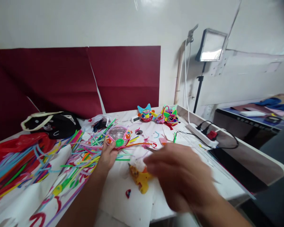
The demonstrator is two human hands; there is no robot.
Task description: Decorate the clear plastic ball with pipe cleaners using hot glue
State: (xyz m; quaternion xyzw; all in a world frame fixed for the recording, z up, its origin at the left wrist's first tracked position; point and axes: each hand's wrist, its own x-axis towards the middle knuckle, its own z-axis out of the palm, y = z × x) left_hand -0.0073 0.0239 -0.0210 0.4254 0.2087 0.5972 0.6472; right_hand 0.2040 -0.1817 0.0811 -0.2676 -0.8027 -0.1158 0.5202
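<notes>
My left hand (109,154) is closed around the lower left edge of a round craft piece (118,135). It has a clear, shiny dome, a pink rim, orange round decorations and a green oval at the front. My right hand (180,173), blurred by motion, is raised over the right front of the table with its fingers curled together. A slim pointed metal tip (150,149) shows beyond its fingers; the rest is hidden. Left of that hand lies a yellow glue gun (142,181). A small red and dark blue piece (128,193) is close by on the white tabletop.
Many coloured pipe cleaners (78,160) cover the left side, beside a red plastic bag (21,143) and a black pouch (52,124). Finished colourful animal-head crafts (146,114) stand at the back near a small white timer (135,119). A power strip (202,135) with cables lies along the right edge.
</notes>
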